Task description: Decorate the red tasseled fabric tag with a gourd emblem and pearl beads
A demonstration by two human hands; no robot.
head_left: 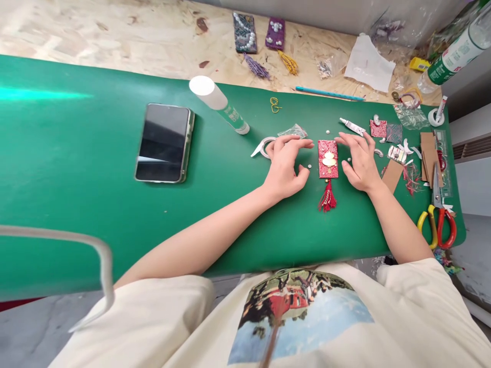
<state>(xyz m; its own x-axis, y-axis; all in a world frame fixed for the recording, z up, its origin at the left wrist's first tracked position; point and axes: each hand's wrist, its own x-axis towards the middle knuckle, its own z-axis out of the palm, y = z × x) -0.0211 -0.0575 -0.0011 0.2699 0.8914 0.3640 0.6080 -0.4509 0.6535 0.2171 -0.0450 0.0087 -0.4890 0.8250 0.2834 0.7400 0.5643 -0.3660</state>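
A small red patterned pouch point(323, 148) with gold and pearly ornaments lies flat on the green mat, its red tassel point(327, 198) pointing toward me. My left hand point(288, 166) rests just left of the pouch, fingers apart and holding nothing, beside a roll of white tape point(265, 148). To the pouch's right, my right hand point(358, 161) is also open and holds nothing. A white glue tube point(353, 126) lies just beyond it. Loose white beads point(328, 132) are scattered around the pouch.
A phone point(163, 143) and a white bottle point(226, 110) stand to the left. Scissors point(436, 209), cardboard point(393, 176) and scraps lie right. At the back are a blue pencil point(330, 93), two tasselled pouches point(244, 33) and a water bottle point(454, 56).
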